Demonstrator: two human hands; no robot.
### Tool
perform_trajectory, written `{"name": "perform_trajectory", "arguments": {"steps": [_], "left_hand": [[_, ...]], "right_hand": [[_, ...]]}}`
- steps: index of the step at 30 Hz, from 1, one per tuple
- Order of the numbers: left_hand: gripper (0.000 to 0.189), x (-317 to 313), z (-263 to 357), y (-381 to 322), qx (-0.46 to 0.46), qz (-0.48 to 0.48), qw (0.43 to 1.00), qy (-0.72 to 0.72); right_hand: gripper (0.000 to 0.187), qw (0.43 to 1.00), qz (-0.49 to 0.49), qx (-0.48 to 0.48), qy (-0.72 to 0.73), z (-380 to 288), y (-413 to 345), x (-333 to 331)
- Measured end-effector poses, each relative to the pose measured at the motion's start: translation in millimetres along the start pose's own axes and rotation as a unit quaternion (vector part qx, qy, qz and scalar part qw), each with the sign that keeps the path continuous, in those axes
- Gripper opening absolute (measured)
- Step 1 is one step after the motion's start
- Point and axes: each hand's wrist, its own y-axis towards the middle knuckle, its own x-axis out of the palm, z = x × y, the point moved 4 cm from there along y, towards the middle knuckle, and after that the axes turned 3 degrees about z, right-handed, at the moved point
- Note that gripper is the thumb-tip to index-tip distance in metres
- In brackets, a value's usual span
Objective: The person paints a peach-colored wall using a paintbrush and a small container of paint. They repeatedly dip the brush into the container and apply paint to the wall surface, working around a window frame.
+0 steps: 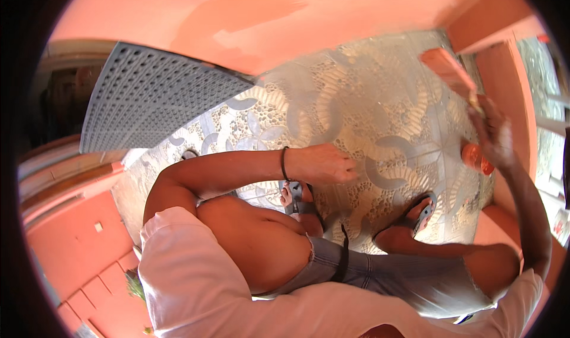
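Note:
My right hand (pixel 495 131), at the right, grips the handle of a wide paintbrush (pixel 447 71). The brush head is coated in coral paint and points up and left, over the floor near the wall corner. Just below that hand, a small paint-smeared container (pixel 471 155) stands by the coral side wall, partly hidden by the wrist. My left hand (pixel 323 164) hangs in the middle with curled fingers, a dark band on its wrist. Nothing shows in it, and it seems to touch nothing. Ahead, the coral wall (pixel 285 22) carries a darker, wet-looking patch.
A grey perforated panel (pixel 164 100) stands at a slant on the left, beside a dark opening. Underfoot is a floor of patterned pebble tiles (pixel 311 111). My sandalled feet (pixel 421 215) are on it. Low coral walls (pixel 507 102) and a bright opening lie to the right.

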Motion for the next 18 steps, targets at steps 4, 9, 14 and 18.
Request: {"name": "perform_trajectory", "arguments": {"steps": [4,9,14,18], "left_hand": [[0.014,-16.1,16.1,-3.3,0.002,0.053,0.998,0.025],[0.016,-22.3,25.9,-6.1,0.000,0.013,0.998,0.064],[0.013,-15.7,36.3,-29.8,-0.014,0.048,0.998,0.041],[0.012,-10.6,29.2,-46.8,-0.032,0.038,0.998,0.035]], "right_hand": [[0.019,0.991,-0.071,-0.104,0.033,-67.3,83.0,146.9],[0.025,0.989,-0.101,-0.103,0.023,-127.3,154.4,290.7],[0.028,0.990,0.021,-0.009,0.142,-98.3,173.9,308.5],[0.035,0.979,0.068,0.096,0.167,-28.3,151.2,263.6]]}}
